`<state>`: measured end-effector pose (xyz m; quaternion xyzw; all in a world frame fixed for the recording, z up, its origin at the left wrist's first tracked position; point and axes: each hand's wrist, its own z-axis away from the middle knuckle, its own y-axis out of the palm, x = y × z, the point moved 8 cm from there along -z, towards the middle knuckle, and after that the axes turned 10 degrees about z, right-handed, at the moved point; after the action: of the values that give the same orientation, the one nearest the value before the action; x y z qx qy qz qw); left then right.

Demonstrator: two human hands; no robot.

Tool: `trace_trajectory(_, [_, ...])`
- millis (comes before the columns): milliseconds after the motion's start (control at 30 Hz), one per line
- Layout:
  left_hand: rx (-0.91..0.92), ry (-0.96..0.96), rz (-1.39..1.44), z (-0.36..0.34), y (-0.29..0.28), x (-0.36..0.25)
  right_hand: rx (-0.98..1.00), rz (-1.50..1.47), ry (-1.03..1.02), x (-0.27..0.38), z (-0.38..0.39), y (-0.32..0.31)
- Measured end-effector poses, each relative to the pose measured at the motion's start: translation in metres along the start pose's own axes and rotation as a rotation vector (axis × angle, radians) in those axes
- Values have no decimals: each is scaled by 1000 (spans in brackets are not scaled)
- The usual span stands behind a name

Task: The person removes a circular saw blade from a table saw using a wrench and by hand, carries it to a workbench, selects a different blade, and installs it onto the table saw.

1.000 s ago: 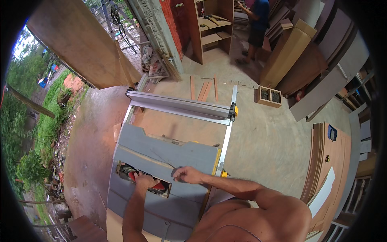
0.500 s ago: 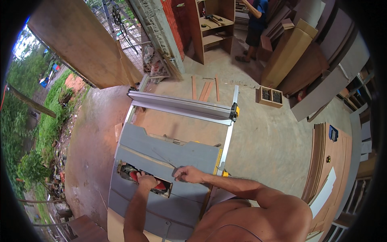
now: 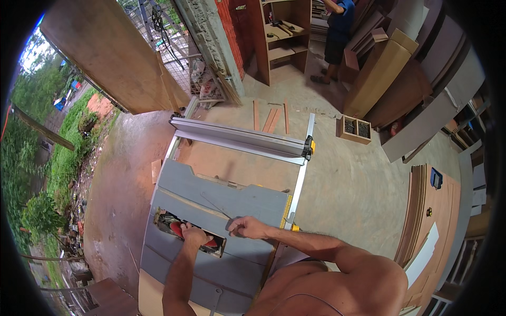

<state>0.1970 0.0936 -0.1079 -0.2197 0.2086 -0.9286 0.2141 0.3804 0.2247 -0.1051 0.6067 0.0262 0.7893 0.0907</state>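
Observation:
A grey-topped table saw (image 3: 211, 269) stands in front of me, with a long opening in its surface. Inside the opening sits a red saw blade (image 3: 177, 227), partly covered by my hand. My left hand (image 3: 194, 235) reaches down into the opening, its fingers closed on the blade's edge. To its right, my right hand (image 3: 249, 227) is curled just above the table top, beyond the right end of the opening. A thin rod (image 3: 215, 204) runs from its fingertips toward the upper left; the inside of that hand is hidden.
A silver rip fence (image 3: 237, 141) spans the saw's far side. Wood strips (image 3: 271, 120) and a two-part wooden box (image 3: 356, 129) lie on the floor beyond. Stacked panels (image 3: 435, 210) stand at right. Another person (image 3: 337, 37) is near a shelf unit (image 3: 284, 52) at the back.
The whole view has shifted slightly. Both my hands keep nearly the same places, the left at the blade and the right by the opening.

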Motion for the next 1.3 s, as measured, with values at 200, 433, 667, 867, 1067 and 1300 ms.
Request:
trace_trajectory(200, [6,-17,-10,-4,3,3,-8,26,10,3,2,0])
trace_trajectory(433, [29,-13,0,1,-1,1,-19,47,6,-1,2,-1])
trace_trajectory(667, [24,18,62,-8,5,14,-10,44,6,-1,1,0])
trace_trajectory(867, [51,30,70,1,-3,13,-4,43,33,6,4,-2])
trace_trajectory(1067, [52,47,91,-3,2,12,7,26,-13,1,1,1])
trace_trajectory(1300, [71,59,101,-11,8,13,-3,6,-24,0,1,1])
